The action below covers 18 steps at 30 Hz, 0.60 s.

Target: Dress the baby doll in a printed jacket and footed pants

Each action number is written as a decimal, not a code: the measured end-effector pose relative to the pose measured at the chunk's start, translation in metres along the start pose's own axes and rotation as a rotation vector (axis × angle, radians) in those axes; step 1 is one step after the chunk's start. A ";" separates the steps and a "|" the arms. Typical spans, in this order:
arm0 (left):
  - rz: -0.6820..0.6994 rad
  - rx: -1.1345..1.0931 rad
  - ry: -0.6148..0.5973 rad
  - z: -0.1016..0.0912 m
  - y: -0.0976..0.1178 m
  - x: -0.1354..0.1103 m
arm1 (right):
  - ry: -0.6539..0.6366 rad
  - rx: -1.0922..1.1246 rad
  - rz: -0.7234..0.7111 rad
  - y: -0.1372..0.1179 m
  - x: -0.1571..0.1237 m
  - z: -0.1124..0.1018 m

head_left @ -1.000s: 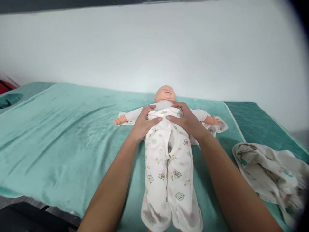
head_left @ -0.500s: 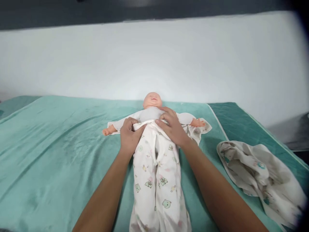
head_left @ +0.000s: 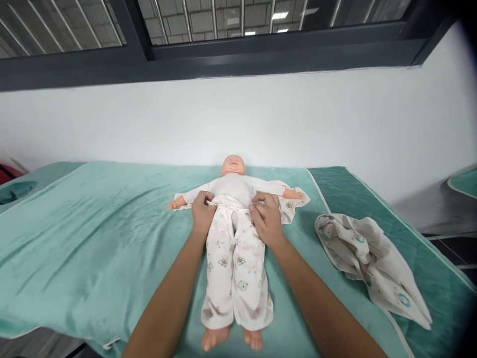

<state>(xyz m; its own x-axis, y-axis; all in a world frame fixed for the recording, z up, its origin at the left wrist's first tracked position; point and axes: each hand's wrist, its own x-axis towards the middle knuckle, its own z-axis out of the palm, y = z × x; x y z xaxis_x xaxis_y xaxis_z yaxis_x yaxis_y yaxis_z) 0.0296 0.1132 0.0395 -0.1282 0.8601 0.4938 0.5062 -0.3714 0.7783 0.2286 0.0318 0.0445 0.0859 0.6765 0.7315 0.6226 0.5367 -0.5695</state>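
Observation:
A baby doll (head_left: 233, 171) lies on its back on a teal blanket (head_left: 93, 233), head toward the wall, arms spread. It wears a white top and white printed trousers (head_left: 234, 268); its bare feet show at the bottom. My left hand (head_left: 202, 214) pinches the trousers' waistband at the doll's left-side hip as I see it. My right hand (head_left: 266, 219) grips the waistband on the other side, fingers curled into the cloth. A printed cloth lies under the doll's right-hand arm (head_left: 294, 201).
A crumpled printed garment (head_left: 367, 261) lies on the darker teal quilted mat (head_left: 410, 219) to the right. A white wall runs behind the bed, with a dark-framed barred window (head_left: 231, 30) above. The bed's near edge is at lower left.
Both hands slid from the doll's chest down to its waist, pulling the printed garment's upper edge with them. The doll's white top and feet now show. The view has tilted up and back.

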 end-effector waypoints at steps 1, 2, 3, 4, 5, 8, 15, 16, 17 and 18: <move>0.016 -0.012 -0.002 0.001 -0.001 0.000 | 0.003 0.020 0.000 -0.001 -0.003 0.000; 0.032 -0.027 -0.005 0.001 -0.003 0.000 | -0.001 0.042 0.000 -0.002 -0.005 0.001; 0.044 -0.041 -0.012 0.002 -0.004 0.000 | -0.012 0.061 0.000 -0.002 -0.007 0.003; 0.053 -0.053 -0.019 0.003 -0.005 0.001 | -0.026 0.074 0.002 -0.003 -0.007 0.005; 0.061 -0.061 -0.026 0.004 -0.006 0.001 | -0.040 0.078 0.005 -0.003 -0.007 0.007; 0.075 -0.082 -0.032 0.006 -0.007 0.002 | -0.067 0.039 0.016 0.001 -0.004 0.012; 0.191 -0.070 -0.003 -0.007 -0.003 -0.018 | -0.046 -0.115 0.036 0.016 -0.004 0.015; 0.194 -0.061 -0.012 -0.012 -0.001 -0.026 | -0.042 -0.142 0.041 0.018 -0.004 0.015; 0.183 -0.046 -0.023 -0.017 0.001 -0.035 | -0.037 -0.167 0.045 0.019 -0.004 0.016; 0.163 -0.026 -0.038 -0.022 0.003 -0.044 | -0.032 -0.187 0.050 0.020 -0.004 0.016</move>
<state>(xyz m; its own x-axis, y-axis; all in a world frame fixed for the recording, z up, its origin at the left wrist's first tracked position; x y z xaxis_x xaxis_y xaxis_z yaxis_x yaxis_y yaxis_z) 0.0179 0.0662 0.0288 -0.0138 0.8003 0.5994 0.4956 -0.5151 0.6993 0.2279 0.0481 0.0246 0.0979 0.7171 0.6900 0.7518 0.4010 -0.5234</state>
